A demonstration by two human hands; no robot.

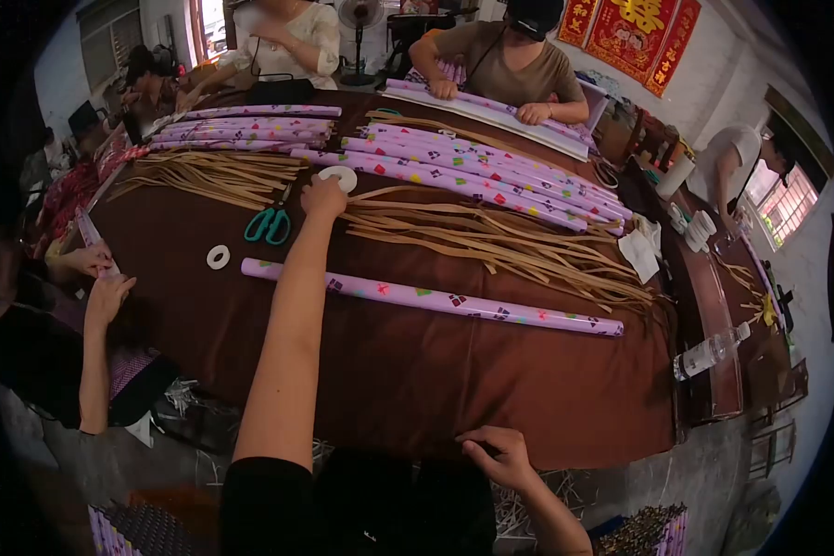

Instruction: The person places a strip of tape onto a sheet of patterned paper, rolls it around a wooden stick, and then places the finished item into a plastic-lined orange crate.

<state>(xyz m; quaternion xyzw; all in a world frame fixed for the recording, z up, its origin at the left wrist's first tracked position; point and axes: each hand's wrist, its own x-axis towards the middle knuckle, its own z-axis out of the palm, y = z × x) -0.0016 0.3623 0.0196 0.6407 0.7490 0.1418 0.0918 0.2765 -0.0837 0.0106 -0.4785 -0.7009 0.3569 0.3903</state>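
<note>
My left hand reaches far across the brown cloth, its fingers closed on the edge of a white roll of tape. Just below that hand lie scissors with teal handles, and a second white tape roll rests flat to their left. A long lilac patterned tube lies crosswise on the table, partly behind my left forearm. At the near table edge my right hand rests with nothing in it, thumb and index finger apart.
Brown flat strips lie spread beside a pile of lilac tubes. More strips are at the left. A co-worker opposite handles a tube; another person's hands work at the left edge. A plastic bottle lies at the right.
</note>
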